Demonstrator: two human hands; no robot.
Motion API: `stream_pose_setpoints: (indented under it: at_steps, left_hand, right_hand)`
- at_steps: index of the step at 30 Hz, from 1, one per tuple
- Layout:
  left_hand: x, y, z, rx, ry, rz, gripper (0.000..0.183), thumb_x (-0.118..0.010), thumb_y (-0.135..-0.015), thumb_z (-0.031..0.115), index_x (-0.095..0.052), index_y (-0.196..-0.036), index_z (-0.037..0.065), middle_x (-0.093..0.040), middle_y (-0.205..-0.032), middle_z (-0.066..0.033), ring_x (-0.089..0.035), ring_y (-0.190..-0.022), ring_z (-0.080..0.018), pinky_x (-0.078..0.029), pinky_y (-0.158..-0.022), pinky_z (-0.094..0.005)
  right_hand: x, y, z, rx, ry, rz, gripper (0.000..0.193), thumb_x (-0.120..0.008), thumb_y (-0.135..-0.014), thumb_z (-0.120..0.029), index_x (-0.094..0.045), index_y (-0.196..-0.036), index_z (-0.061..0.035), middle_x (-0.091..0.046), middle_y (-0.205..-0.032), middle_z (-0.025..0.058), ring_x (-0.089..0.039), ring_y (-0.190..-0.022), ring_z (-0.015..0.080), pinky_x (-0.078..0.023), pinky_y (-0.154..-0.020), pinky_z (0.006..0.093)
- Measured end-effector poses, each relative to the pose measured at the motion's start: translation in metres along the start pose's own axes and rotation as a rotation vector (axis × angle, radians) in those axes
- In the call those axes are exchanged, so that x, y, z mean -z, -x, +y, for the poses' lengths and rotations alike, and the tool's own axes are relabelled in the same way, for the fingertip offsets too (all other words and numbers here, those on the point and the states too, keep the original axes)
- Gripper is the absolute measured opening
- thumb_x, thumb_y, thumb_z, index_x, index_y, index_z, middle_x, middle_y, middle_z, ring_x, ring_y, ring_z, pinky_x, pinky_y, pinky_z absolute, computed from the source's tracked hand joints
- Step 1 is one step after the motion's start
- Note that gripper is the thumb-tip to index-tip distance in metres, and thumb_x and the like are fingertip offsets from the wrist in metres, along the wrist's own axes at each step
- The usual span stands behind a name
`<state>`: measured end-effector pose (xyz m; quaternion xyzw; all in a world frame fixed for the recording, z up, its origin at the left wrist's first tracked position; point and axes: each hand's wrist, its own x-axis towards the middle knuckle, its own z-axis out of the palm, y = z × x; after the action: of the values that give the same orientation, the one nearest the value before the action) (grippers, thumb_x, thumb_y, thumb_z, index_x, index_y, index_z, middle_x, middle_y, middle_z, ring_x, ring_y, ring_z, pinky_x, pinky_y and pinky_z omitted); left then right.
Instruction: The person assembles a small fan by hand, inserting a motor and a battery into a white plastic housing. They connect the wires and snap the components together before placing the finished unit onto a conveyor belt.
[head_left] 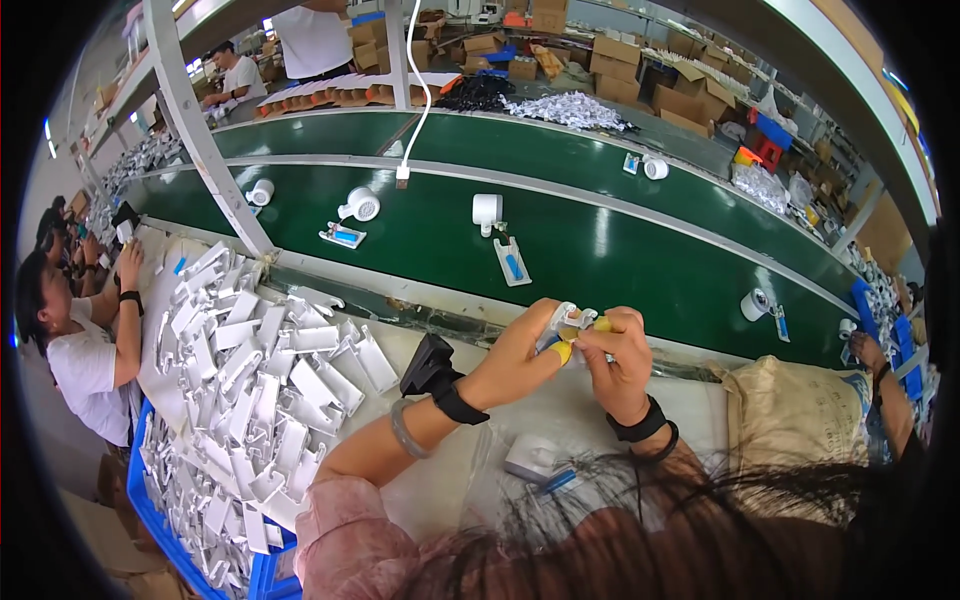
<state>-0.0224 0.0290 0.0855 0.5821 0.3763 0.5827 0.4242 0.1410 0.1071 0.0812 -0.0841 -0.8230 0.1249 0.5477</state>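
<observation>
Left hand [522, 352] and right hand [616, 360], head view: both pinching small white part [566, 314] between fingertips above belt-side edge of table [690, 405], likely for two-sided control and clear sight. Yellow cots [563, 352] on fingers, probably for grip. Cover pile [265, 375] at left, seemingly for easy reach. Units on belt [420, 240] spaced apart, perhaps for easy picking.

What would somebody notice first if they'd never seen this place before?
Probably the big jumbled heap of white plastic pieces at the left, spilling over by a blue bin. Next, the long green conveyor belt stretching across the view ahead. Then, near the middle, the person's left hand and right hand at a small whitish part, with bright yellow at their fingers.
</observation>
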Motion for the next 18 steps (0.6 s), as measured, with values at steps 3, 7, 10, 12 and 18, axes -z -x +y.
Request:
stream_pose_setpoints:
  at_steps: [3,7,10,12,18]
  left_hand:
    - [0.001,0.001,-0.001,0.027,-0.041,-0.007,0.038,-0.049,-0.087,0.006,-0.047,-0.125,0.001,-0.05,-0.104,-0.0067,-0.055,-0.076,-0.0114,-0.047,-0.055,-0.0237]
    - [-0.007,0.003,0.007,0.02,-0.076,0.081,0.036,-0.051,-0.085,0.005,-0.05,-0.12,-0.001,-0.055,-0.101,-0.0108,-0.057,-0.081,-0.0186,-0.048,-0.066,-0.0303]
    - [-0.009,0.003,0.006,0.014,-0.146,0.124,0.034,-0.052,-0.083,0.005,-0.052,-0.117,-0.001,-0.057,-0.099,-0.0136,-0.057,-0.084,-0.0233,-0.047,-0.075,-0.0342]
    - [-0.009,0.004,0.006,0.027,-0.161,0.133,0.034,-0.052,-0.083,0.005,-0.053,-0.116,-0.002,-0.058,-0.099,-0.0147,-0.057,-0.086,-0.0251,-0.046,-0.079,-0.0354]
    - [-0.008,0.005,0.006,-0.005,-0.055,0.11,0.037,-0.054,-0.083,0.006,-0.052,-0.119,-0.002,-0.058,-0.102,-0.0155,-0.056,-0.091,-0.0264,-0.046,-0.082,-0.0344]
  right_hand:
    - [-0.002,0.0,0.001,-0.001,-0.008,0.004,0.023,-0.073,-0.075,0.006,-0.065,-0.093,-0.0062,-0.058,-0.09,0.0094,-0.055,-0.087,0.0294,-0.046,-0.08,0.0388]
    - [-0.002,-0.001,0.0,-0.015,0.013,0.023,0.024,-0.073,-0.073,0.006,-0.067,-0.092,-0.0078,-0.057,-0.089,0.0078,-0.053,-0.087,0.0283,-0.045,-0.08,0.0379]
    - [-0.001,0.001,0.0,-0.027,0.024,0.033,0.025,-0.075,-0.071,0.005,-0.069,-0.09,-0.0092,-0.057,-0.087,0.0064,-0.052,-0.086,0.0274,-0.043,-0.079,0.0369]
    - [-0.001,0.0,0.0,-0.026,0.024,0.027,0.024,-0.075,-0.071,0.005,-0.069,-0.09,-0.009,-0.057,-0.087,0.0065,-0.052,-0.086,0.0275,-0.043,-0.079,0.0369]
    - [-0.003,-0.001,-0.002,-0.067,0.006,0.028,0.025,-0.075,-0.071,0.005,-0.067,-0.091,-0.008,-0.058,-0.087,0.0074,-0.052,-0.086,0.0284,-0.042,-0.08,0.0371]
